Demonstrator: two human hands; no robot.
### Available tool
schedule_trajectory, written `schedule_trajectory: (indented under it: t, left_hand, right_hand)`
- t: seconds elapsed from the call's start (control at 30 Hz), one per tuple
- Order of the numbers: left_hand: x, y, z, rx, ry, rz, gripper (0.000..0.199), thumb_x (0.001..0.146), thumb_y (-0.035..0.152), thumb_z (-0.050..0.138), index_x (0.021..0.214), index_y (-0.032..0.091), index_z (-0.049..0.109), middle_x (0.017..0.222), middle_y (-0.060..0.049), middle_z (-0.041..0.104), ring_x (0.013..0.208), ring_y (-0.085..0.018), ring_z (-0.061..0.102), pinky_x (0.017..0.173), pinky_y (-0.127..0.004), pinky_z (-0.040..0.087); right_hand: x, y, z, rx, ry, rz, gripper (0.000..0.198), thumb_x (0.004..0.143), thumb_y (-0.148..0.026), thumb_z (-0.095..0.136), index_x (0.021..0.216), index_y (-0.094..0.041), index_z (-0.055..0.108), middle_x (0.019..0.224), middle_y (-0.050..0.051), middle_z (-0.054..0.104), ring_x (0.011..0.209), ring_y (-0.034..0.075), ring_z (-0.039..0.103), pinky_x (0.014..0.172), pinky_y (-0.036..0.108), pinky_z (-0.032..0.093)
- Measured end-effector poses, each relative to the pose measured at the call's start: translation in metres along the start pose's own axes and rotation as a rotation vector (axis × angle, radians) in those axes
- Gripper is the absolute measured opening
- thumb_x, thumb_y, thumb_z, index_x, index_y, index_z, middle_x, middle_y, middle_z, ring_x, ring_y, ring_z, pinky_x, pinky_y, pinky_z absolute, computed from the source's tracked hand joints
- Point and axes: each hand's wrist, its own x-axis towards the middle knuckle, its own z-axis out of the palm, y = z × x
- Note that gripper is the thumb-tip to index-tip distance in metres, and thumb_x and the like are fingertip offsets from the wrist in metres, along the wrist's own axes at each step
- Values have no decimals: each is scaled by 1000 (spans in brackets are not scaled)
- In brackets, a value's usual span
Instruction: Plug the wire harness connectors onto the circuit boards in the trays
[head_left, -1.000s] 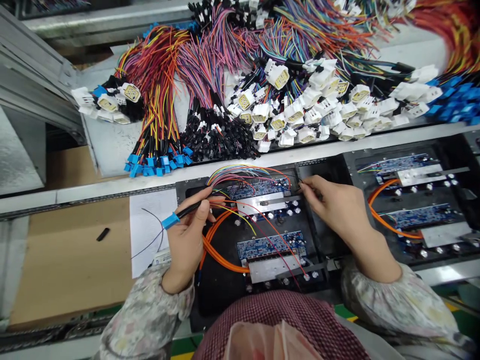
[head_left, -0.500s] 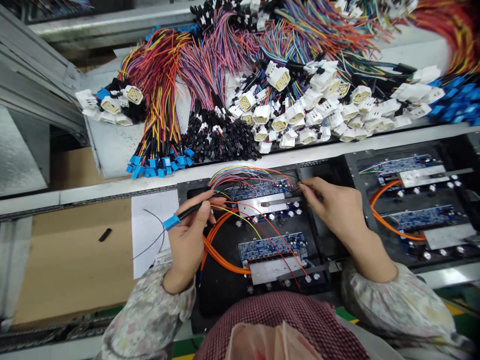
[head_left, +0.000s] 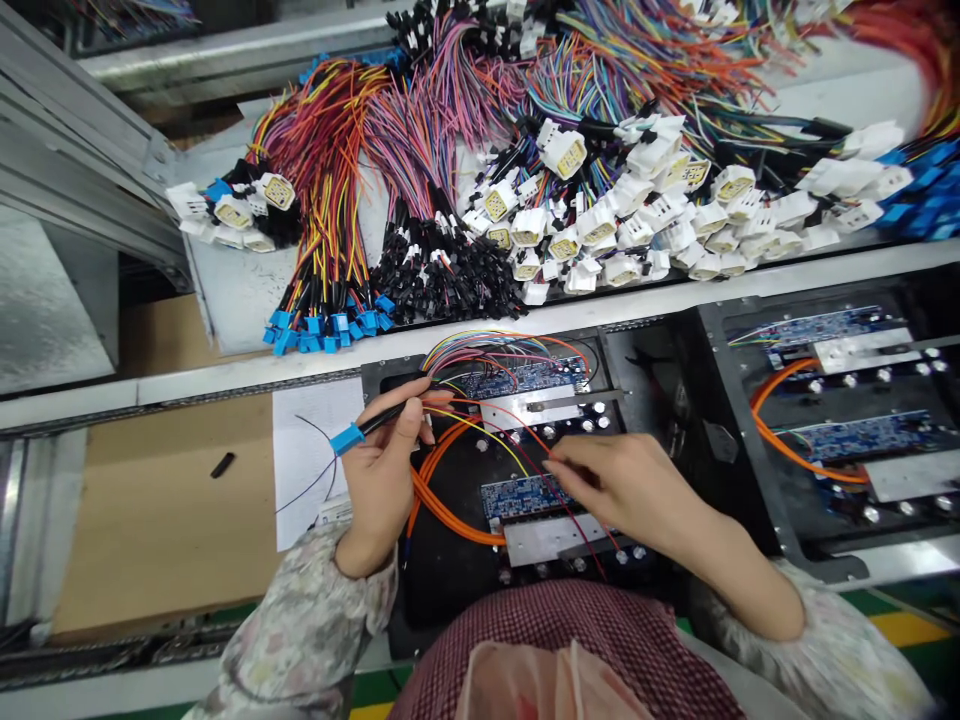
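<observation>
My left hand [head_left: 379,480] is closed on a wire harness whose black sleeve ends in a blue connector [head_left: 347,438]. Loose yellow, red and orange wires fan out from its fingertips to the right. My right hand [head_left: 630,490] pinches the orange wire [head_left: 517,415] over the lower circuit board [head_left: 517,495]. Behind the hands, the upper circuit board [head_left: 487,380] has many coloured wires arching from its top edge. Both boards carry metal plates and lie in a black housing [head_left: 442,600]. Thick orange cables [head_left: 442,505] loop at their left.
A second black housing [head_left: 739,400] with boards stands at the right. Along the back shelf lie heaped harnesses with white connectors [head_left: 600,225] and blue connectors [head_left: 330,328]. Left of the housing are a printed sheet [head_left: 300,450], brown board [head_left: 165,520] and a small black piece [head_left: 223,465].
My right hand has moved down and left, from the upper board's right end to the orange wire. The left hand keeps its hold on the harness. The view has shifted slightly.
</observation>
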Motion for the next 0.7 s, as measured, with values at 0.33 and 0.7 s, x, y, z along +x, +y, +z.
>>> schedule_trajectory:
  t: [0.33, 0.7]
  left_hand:
    - [4, -2, 2, -53, 20, 31, 17, 85, 35, 76, 99, 26, 78, 86, -2, 75, 69, -10, 69, 53, -16, 52]
    - [4, -2, 4, -65, 43, 35, 18, 81, 36, 79, 96, 26, 79, 81, -2, 73, 67, -11, 68, 49, -17, 49]
  right_hand:
    - [15, 62, -5, -210, 316, 284, 38, 99, -45, 44, 97, -22, 74, 75, 3, 74, 54, 16, 60, 54, 28, 34]
    - [20, 67, -2, -106, 242, 317, 29, 95, -39, 53, 101, -22, 76, 82, 4, 76, 57, 16, 62, 57, 28, 38]
